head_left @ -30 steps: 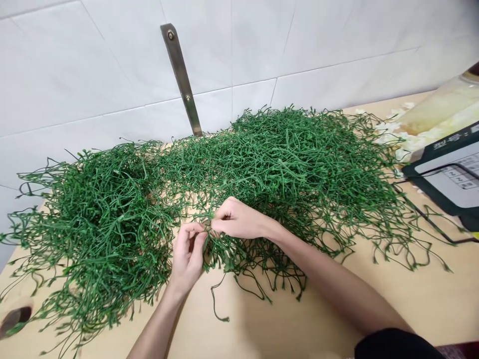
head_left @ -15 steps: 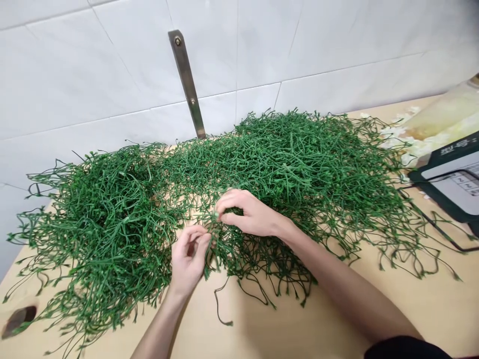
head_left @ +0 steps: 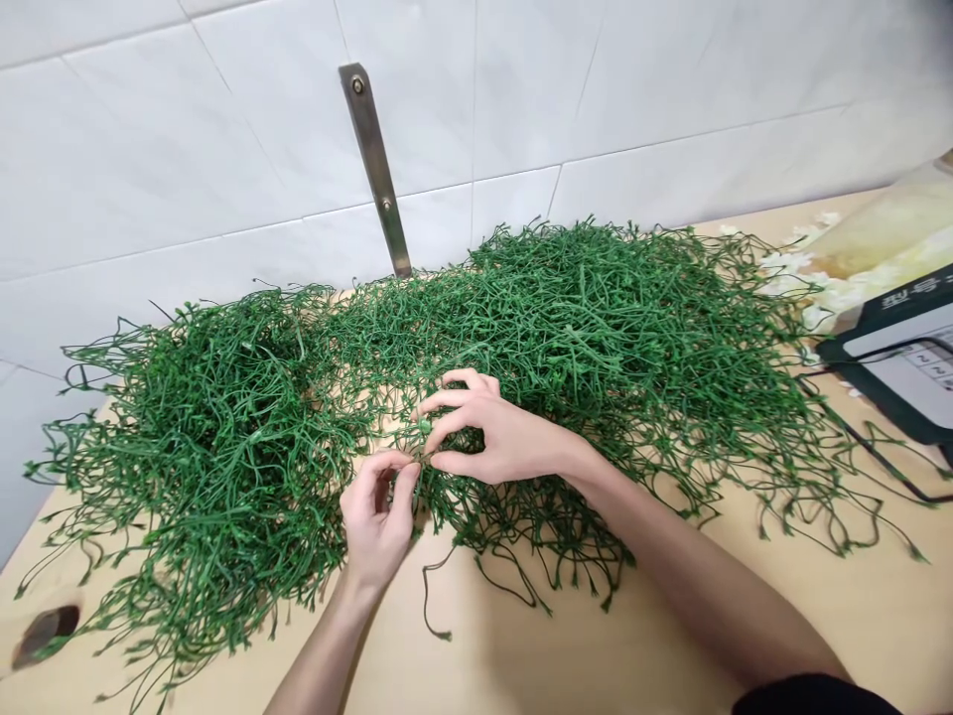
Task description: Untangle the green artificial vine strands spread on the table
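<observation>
Thin green plastic stems with small forked tips lie in a thick tangle. One heap of stems (head_left: pixel 215 437) is on the left and a larger heap of stems (head_left: pixel 566 318) spreads across the middle and right. My left hand (head_left: pixel 378 511) pinches a green stem between thumb and forefinger, in the gap between the heaps. Just right of it, my right hand (head_left: pixel 495 432) has its thumb and forefinger tips together at the same stem, its other fingers fanned out. The pinched part is small and mostly covered by the fingertips. A single loose stem (head_left: pixel 426 596) curls nearer me.
The pale wooden table (head_left: pixel 417 675) meets a white tiled wall (head_left: pixel 670 89). A metal bracket (head_left: pixel 376 169) is fixed to that wall. At the right are white flowers (head_left: pixel 789 263), a clear bag (head_left: pixel 885 223) and a dark-framed label board (head_left: pixel 893 348).
My right hand has come slightly down and its fingers have spread from a curled pinch, its thumb and forefinger now closer to my left fingertips. My left hand stays nearly still.
</observation>
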A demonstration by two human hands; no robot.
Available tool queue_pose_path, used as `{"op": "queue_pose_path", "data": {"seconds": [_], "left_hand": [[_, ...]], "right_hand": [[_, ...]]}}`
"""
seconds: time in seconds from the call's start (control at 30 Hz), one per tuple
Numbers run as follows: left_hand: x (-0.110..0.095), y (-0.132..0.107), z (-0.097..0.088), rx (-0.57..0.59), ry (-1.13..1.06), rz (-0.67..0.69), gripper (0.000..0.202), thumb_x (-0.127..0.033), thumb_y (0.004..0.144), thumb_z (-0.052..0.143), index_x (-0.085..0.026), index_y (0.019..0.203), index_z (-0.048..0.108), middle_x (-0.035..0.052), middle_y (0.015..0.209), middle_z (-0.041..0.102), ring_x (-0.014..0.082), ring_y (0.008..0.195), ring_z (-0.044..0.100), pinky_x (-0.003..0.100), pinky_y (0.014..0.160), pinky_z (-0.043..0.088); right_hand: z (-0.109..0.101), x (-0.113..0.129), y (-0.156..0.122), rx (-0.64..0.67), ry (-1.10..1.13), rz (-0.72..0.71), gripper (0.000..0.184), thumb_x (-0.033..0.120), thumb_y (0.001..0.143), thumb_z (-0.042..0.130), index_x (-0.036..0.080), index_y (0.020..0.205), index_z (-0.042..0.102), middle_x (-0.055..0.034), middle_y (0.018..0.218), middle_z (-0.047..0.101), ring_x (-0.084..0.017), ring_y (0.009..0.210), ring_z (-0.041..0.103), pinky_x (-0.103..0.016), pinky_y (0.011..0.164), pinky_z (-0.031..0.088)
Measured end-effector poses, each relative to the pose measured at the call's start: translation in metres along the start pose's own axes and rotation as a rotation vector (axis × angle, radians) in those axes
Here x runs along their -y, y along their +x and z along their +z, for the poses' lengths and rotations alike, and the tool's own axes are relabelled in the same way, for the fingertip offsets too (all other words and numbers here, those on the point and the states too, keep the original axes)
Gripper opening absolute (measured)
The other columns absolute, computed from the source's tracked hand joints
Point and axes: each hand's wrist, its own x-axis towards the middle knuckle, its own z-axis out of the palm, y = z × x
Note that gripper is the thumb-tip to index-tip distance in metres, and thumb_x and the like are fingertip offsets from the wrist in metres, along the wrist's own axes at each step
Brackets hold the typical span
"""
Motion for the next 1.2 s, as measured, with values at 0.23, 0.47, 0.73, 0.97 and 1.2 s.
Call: {"op": "queue_pose_path", "data": {"seconds": [0.23,0.47,0.73,0.97,1.2], "left_hand": [[0.000,-0.002,0.003,0.046,-0.045,-0.031,0.004,-0.021,0.089,0.058,-0.020,0.087,0.061,-0.0005,0.075,0.061,0.0110,0.065,0.058,0.021,0.062,0.047],[0.001,0.000,0.003,0.041,-0.035,0.026,0.005,-0.023,0.090,0.057,-0.018,0.088,0.058,0.0003,0.078,0.061,0.0112,0.067,0.058,0.021,0.062,0.048],[-0.001,-0.002,0.004,0.132,-0.117,-0.037,0.003,-0.022,0.093,0.053,-0.021,0.090,0.053,-0.0053,0.067,0.054,0.0071,0.055,0.048,0.017,0.054,0.039],[-0.002,0.003,0.001,0.225,-0.497,-0.419,0.024,-0.042,0.089,0.061,-0.022,0.090,0.049,-0.0067,0.057,0.056,0.0072,0.051,0.048,0.018,0.057,0.041],[0.002,0.004,0.002,0.237,-0.759,-0.561,0.032,-0.043,0.081,0.071,-0.022,0.090,0.049,-0.0084,0.053,0.052,0.0058,0.043,0.043,0.016,0.043,0.032]], "right_hand": [[0.007,0.009,-0.003,-0.220,-0.389,-0.033,0.021,0.029,0.082,0.058,0.019,0.075,0.075,-0.0107,0.143,0.045,-0.042,0.138,0.018,-0.064,0.103,0.011],[0.008,0.010,0.001,-0.029,-0.310,-0.083,0.027,0.022,0.088,0.048,0.013,0.068,0.065,-0.0056,0.074,0.066,-0.021,0.091,0.048,-0.040,0.083,0.030],[0.022,-0.004,0.006,-0.115,-0.115,-0.139,0.025,0.016,0.075,0.051,0.017,0.051,0.044,0.0015,0.053,0.045,-0.012,0.059,0.039,-0.028,0.063,0.032],[0.026,-0.006,0.010,-0.178,0.097,-0.286,0.019,0.005,0.073,0.048,0.015,0.062,0.059,-0.0003,0.062,0.059,-0.011,0.062,0.047,-0.026,0.070,0.041],[0.026,-0.014,0.012,-0.135,0.197,-0.351,0.030,-0.004,0.076,0.040,0.015,0.065,0.060,-0.0005,0.065,0.062,-0.011,0.065,0.052,-0.023,0.068,0.043]]}}
